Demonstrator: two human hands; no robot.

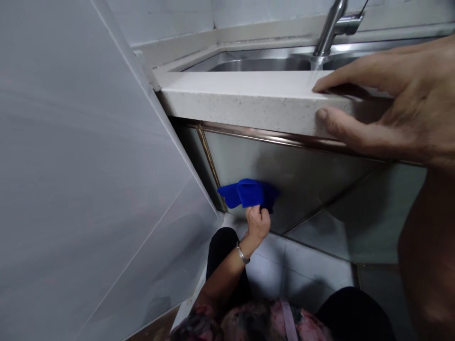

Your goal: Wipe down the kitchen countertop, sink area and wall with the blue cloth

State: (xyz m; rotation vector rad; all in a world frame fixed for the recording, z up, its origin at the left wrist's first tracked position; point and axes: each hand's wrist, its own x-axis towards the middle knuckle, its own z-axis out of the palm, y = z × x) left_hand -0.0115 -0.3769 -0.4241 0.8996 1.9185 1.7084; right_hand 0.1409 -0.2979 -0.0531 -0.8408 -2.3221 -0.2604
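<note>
A bright blue cloth (249,192) lies bunched against the glossy cabinet door (302,184) below the counter. My left hand (258,222), a silver bracelet on its wrist, is closed on the cloth's lower edge, near the door's left frame strip. Up at the right, my right hand (398,99) rests at the front edge of the pale stone countertop (241,94). Its thumb lies along the front face and its fingers reach over the top, apart from the thumb. The hand is slightly blurred, and some of its fingers are hidden.
Behind the counter edge is a steel sink (263,65) with a faucet (332,28). A large grey panel (88,166) stands close on the left. Below are white floor tiles (302,260), between my dark-clothed knees (355,312). A metal trim strip (270,135) runs under the countertop.
</note>
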